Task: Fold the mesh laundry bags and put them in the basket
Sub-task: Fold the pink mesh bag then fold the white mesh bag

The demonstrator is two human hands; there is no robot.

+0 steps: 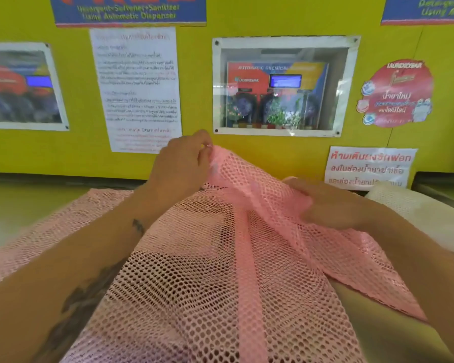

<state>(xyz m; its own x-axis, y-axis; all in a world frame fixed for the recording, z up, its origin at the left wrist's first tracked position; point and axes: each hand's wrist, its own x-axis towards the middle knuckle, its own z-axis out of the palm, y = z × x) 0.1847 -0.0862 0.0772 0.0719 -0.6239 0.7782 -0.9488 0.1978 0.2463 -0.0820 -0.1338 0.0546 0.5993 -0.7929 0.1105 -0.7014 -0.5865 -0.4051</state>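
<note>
A large pink mesh laundry bag [207, 279] is spread over the yellow countertop [16, 205] in front of me, with a solid pink seam strip running down its middle. My left hand [181, 163] pinches the bag's far edge and lifts it off the counter. My right hand [328, 205] grips a fold of the same bag a little to the right and lower. A white mesh bag [417, 213] lies at the right, partly behind my right forearm. No basket is in view.
A yellow wall [199, 87] stands right behind the counter, covered with paper notices, stickers and a framed window onto a chemical dispenser [281, 87]. A dark metal edge [443, 184] shows at the far right.
</note>
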